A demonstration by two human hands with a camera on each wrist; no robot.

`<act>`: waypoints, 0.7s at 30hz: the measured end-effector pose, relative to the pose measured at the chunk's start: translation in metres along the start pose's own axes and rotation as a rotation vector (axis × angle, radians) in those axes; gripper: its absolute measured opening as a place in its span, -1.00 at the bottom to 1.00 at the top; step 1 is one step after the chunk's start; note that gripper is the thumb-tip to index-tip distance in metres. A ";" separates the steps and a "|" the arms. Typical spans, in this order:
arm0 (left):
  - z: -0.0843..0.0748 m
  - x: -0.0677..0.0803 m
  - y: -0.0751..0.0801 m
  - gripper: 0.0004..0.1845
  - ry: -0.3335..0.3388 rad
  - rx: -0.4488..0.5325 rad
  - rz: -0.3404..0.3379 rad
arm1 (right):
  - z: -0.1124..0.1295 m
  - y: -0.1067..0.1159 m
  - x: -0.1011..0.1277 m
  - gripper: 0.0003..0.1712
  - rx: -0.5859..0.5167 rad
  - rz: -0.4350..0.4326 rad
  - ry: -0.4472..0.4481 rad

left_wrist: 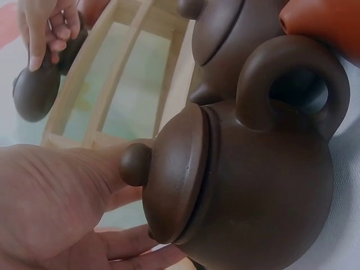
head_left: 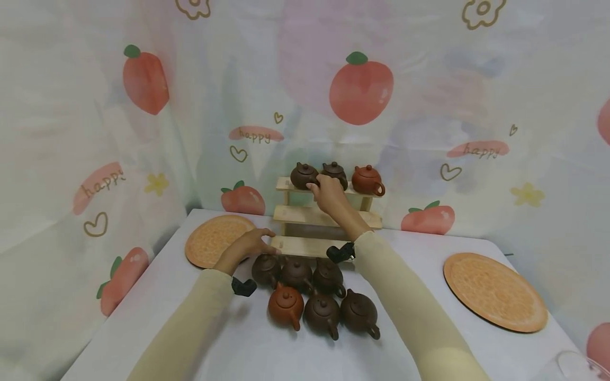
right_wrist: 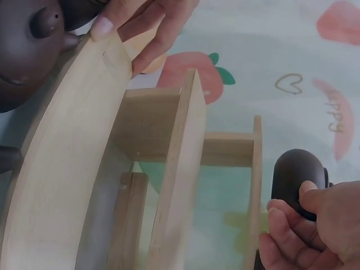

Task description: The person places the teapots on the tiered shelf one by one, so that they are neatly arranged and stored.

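Observation:
My right hand [head_left: 330, 194] holds a dark brown teapot [head_left: 302, 176] by its handle side, at the left end of the top board of a three-step wooden rack [head_left: 305, 214]. In the right wrist view, thumb and fingers pinch this teapot [right_wrist: 289, 174]. Another dark teapot [head_left: 334, 169] and a red-brown teapot [head_left: 366, 179] stand to its right. My left hand [head_left: 250, 246] grips the left end of the rack's lowest board [right_wrist: 73, 152], thumb on its front edge, fingers behind. Close beside that hand is a dark lidded teapot [left_wrist: 264, 180].
In front of the rack, two rows of teapots stand on the white table [head_left: 248, 349]; one is red-brown [head_left: 286, 304], the others dark [head_left: 321, 312]. Round tan mats lie at left [head_left: 214, 241] and right [head_left: 495, 291]. A clear object [head_left: 567, 368] shows at the lower right corner.

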State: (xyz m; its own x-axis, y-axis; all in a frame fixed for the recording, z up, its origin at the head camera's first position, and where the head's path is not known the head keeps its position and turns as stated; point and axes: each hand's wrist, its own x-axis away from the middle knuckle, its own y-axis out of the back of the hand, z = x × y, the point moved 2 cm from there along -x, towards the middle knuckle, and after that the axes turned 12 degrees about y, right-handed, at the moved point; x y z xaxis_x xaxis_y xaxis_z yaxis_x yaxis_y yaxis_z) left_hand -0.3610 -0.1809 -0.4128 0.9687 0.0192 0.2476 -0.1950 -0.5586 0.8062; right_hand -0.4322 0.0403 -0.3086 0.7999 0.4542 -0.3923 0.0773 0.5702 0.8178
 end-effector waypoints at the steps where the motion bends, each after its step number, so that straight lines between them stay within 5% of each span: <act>1: -0.001 0.000 0.000 -0.30 0.000 0.000 0.000 | 0.000 -0.001 -0.002 -0.62 0.000 0.000 -0.002; 21: 0.001 -0.003 0.000 -0.32 -0.012 -0.010 -0.021 | 0.005 -0.009 -0.019 -0.51 0.010 0.056 -0.121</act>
State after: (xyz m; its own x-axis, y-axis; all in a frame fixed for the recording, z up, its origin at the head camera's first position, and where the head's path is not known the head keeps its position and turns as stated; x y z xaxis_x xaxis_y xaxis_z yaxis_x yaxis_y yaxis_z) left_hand -0.3635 -0.1818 -0.4145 0.9744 0.0209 0.2237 -0.1756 -0.5502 0.8163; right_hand -0.4457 0.0231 -0.3067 0.8689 0.3991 -0.2929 0.0359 0.5393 0.8413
